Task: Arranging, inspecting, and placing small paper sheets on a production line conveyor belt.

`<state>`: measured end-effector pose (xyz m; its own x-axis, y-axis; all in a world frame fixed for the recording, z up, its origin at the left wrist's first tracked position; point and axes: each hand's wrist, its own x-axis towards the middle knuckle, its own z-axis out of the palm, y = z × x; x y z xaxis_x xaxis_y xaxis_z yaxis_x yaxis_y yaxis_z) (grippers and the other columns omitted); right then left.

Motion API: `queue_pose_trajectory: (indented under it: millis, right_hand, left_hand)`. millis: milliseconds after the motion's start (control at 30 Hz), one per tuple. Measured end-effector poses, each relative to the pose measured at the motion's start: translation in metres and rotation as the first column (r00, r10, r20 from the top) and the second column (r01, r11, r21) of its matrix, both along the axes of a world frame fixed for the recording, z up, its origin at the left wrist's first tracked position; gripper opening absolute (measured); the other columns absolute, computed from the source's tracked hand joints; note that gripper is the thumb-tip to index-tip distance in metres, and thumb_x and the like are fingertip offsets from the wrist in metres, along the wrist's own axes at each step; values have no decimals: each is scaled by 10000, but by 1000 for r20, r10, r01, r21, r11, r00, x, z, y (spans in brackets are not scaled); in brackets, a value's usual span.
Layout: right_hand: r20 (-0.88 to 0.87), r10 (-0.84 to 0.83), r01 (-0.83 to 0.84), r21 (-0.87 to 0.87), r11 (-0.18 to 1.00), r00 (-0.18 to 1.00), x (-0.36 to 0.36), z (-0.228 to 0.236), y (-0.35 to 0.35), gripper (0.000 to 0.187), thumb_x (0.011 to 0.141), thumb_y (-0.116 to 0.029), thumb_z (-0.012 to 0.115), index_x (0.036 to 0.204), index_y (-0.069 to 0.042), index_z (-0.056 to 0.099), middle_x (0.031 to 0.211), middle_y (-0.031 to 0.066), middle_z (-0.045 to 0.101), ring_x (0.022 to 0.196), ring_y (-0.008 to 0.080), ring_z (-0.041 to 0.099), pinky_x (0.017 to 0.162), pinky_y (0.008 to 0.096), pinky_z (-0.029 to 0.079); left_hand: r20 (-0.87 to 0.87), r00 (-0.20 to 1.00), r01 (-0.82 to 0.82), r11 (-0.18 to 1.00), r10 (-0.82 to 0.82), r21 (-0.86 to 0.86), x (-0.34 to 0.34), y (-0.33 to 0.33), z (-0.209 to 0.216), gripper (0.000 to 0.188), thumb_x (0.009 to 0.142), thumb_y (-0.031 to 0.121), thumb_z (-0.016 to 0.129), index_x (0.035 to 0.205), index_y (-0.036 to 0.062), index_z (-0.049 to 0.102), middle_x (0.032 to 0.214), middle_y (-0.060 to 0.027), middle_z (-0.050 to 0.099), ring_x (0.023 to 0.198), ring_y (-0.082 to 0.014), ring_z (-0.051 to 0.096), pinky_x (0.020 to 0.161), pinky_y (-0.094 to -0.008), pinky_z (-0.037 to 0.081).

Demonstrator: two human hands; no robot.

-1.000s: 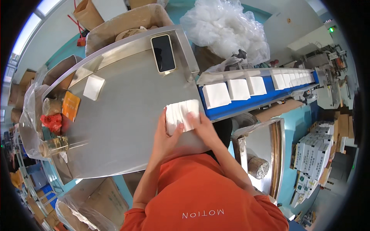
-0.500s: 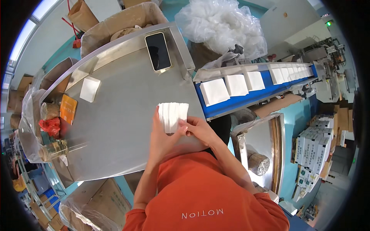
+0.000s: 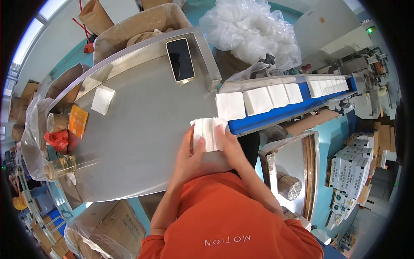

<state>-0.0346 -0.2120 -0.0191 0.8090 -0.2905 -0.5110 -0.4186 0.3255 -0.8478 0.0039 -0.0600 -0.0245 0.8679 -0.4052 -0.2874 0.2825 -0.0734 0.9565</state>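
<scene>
Between my two hands, over the near right part of the steel table, is a stack of white paper napkins with its layered edges facing up. My left hand is closed on the stack's left side, thumb on the near face. On the right side my right hand grips it, fingers partly hidden behind the paper. Just beyond, a similar white stack sits at the near end of the blue conveyor belt, partly over the table edge. More white stacks line the belt behind it.
A phone lies at the table's far edge, a lone white stack to its left. An orange card, a red crumpled bag and tape rolls lie along the left side. Clear plastic bags are heaped beyond the conveyor.
Both hands have moved right with the stack, and my right hand has shifted up along its right side. The stacks on the belt have come nearer, the first now reaching the table edge.
</scene>
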Motion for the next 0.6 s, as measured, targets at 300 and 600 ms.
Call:
queue_pose_trajectory:
  millis: [300, 600]
  right_hand:
    - [-149, 159, -70, 478, 875, 976, -14, -15, -19, 407, 949, -286, 623, 1210, 22, 567, 1014, 59, 638, 842, 124, 590, 728, 251, 474]
    - [20, -126, 126, -308, 943, 992, -15, -6, -50, 215, 895, -160, 633, 1023, 11, 605, 826, 51, 650, 689, 117, 603, 605, 245, 485]
  left_hand:
    - [140, 990, -38, 991, 20, 126, -1, -3, 11, 749, 882, 220, 686, 1458, -15, 269, 1329, -204, 503, 1187, -294, 547, 963, -381, 460]
    - [107, 994, -11, 988, -5, 152, 0, -3, 12, 692, 893, 204, 664, 1446, 11, 296, 1268, -181, 556, 1137, -273, 573, 934, -363, 466]
